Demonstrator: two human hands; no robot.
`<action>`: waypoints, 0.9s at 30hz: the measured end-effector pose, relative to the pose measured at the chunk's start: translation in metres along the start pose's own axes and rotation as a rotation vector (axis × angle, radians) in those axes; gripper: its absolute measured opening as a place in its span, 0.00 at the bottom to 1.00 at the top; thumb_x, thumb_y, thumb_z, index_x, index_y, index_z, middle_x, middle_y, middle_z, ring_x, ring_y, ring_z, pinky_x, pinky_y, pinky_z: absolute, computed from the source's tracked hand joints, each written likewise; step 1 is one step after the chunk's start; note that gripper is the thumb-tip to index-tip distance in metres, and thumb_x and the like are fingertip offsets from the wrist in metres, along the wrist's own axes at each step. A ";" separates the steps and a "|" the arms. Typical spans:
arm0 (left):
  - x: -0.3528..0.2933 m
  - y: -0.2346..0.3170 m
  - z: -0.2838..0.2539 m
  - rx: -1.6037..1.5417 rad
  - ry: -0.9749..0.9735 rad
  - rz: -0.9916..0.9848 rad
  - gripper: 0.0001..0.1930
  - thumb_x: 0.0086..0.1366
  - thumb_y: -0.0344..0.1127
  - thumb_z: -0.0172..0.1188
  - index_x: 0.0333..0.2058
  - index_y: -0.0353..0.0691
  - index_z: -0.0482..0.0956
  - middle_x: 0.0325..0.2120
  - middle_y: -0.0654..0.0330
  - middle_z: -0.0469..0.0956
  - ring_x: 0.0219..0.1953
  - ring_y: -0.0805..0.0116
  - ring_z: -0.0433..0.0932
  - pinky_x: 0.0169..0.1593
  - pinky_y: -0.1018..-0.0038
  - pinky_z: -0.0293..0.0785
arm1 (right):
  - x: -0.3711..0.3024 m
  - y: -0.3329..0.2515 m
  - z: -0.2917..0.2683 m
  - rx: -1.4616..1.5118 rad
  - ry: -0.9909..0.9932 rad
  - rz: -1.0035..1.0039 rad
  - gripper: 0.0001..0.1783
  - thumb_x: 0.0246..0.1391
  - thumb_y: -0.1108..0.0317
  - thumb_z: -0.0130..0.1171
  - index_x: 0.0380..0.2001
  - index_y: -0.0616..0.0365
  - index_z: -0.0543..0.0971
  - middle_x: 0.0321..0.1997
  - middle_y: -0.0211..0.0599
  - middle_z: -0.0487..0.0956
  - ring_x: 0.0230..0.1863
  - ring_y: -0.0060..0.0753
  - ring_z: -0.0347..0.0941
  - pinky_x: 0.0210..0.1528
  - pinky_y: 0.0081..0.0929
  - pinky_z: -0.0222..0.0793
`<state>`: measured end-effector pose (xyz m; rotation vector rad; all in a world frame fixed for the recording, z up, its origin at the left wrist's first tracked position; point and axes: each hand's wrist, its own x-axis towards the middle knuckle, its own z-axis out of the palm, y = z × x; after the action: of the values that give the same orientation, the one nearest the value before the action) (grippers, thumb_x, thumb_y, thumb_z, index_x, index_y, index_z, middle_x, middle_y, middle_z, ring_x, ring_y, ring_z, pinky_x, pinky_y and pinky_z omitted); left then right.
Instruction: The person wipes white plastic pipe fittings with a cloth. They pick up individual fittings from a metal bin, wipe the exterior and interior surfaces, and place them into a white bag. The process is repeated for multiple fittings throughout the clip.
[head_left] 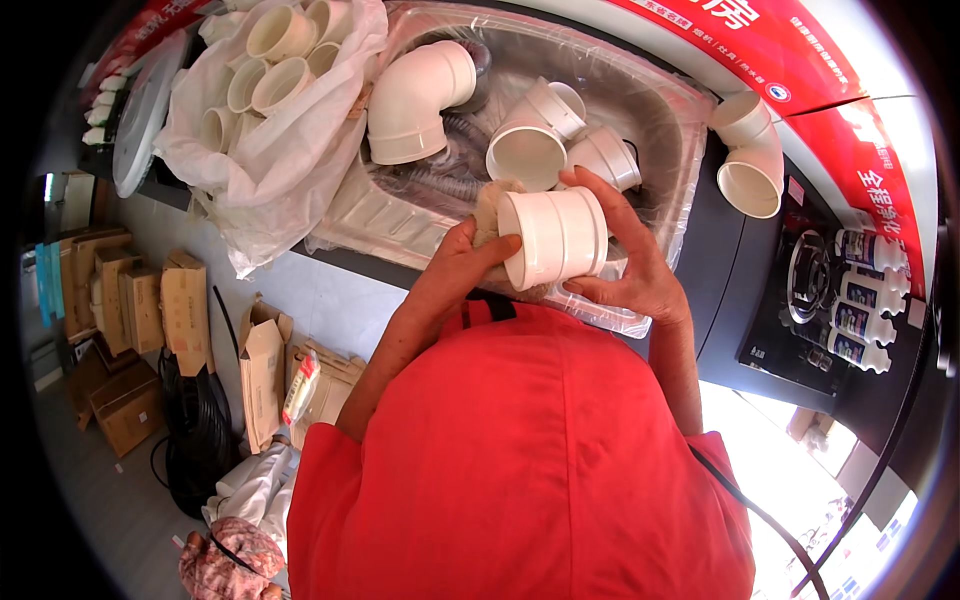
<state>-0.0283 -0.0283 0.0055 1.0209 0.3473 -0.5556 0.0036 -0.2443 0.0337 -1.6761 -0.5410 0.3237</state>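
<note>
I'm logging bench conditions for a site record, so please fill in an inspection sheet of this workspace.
Surface: metal sink covered in clear film, beside dark counter.
Job's things: white coupling held in both hands; white elbow and other white fittings at the sink.
Hands: left hand on the coupling's left end, beside a tan wad, material unclear; right hand on its right end.
Clutter: plastic bag of white fittings, left; bottles, right; cardboard boxes, lower left.
Cables: black cables, lower right; black coil, left, type unclear.
Surroundings: red wall panels.
</note>
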 end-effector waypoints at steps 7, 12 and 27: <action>0.000 -0.003 -0.004 -0.135 0.010 -0.022 0.16 0.62 0.36 0.57 0.47 0.36 0.71 0.40 0.60 0.77 0.41 0.73 0.77 0.45 0.75 0.74 | -0.002 0.014 -0.001 0.278 0.142 0.153 0.51 0.33 0.70 0.71 0.63 0.56 0.57 0.59 0.39 0.66 0.61 0.31 0.61 0.62 0.33 0.57; 0.005 0.004 -0.023 -0.221 0.153 0.166 0.15 0.63 0.38 0.56 0.45 0.37 0.73 0.40 0.62 0.77 0.40 0.72 0.76 0.44 0.75 0.73 | -0.005 0.025 -0.017 0.242 0.388 0.288 0.49 0.36 0.66 0.69 0.63 0.58 0.56 0.56 0.40 0.68 0.57 0.34 0.65 0.58 0.33 0.59; -0.017 0.007 -0.012 0.086 -0.134 0.317 0.20 0.62 0.34 0.57 0.51 0.33 0.68 0.44 0.61 0.74 0.45 0.76 0.72 0.47 0.78 0.70 | -0.005 0.023 0.012 0.444 0.177 0.289 0.49 0.40 0.64 0.69 0.63 0.61 0.55 0.60 0.39 0.65 0.60 0.32 0.61 0.62 0.31 0.54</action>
<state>-0.0378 -0.0105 0.0135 1.0900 0.0400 -0.3519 -0.0026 -0.2388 0.0085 -1.3299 -0.0804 0.4631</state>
